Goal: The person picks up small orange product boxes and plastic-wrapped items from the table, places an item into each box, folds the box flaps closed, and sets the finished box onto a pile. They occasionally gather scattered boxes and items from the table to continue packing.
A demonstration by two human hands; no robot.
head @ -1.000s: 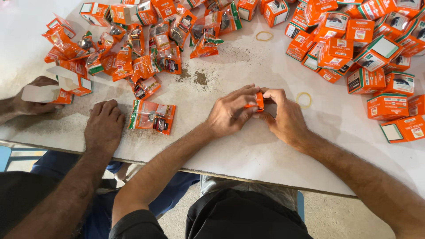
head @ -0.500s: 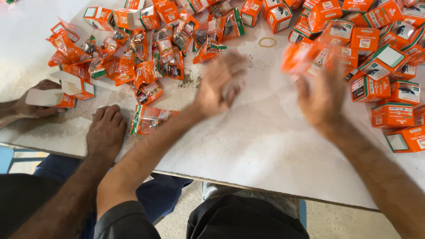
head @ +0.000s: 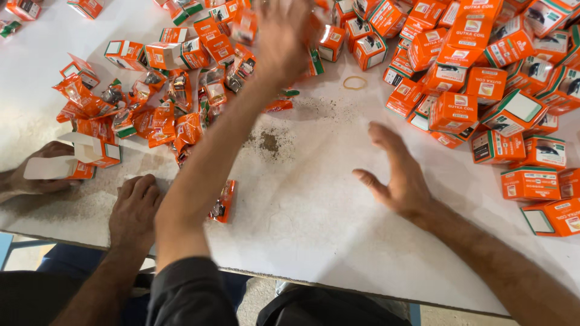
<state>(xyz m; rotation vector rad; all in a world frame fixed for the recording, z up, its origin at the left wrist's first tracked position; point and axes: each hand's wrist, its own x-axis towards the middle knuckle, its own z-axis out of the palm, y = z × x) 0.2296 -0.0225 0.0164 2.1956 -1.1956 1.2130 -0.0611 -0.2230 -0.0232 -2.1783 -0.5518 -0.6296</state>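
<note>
Where orange boxes (head: 477, 84) crowd, white tabletop (head: 314, 205) with brown grit (head: 269, 142).

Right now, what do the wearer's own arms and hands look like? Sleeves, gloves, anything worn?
Both hands are bare: no gloves, and no rings or watch that I can make out. The left hand is motion-blurred, so fine detail there is unclear. The left arm has a dark grey sleeve pushed up near the elbow. The right hand and forearm are uncovered as far as the frame shows.

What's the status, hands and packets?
Left hand open, over sachet pile. Right hand open, empty, on table. Co-worker's hand beside loose sachet.
</note>
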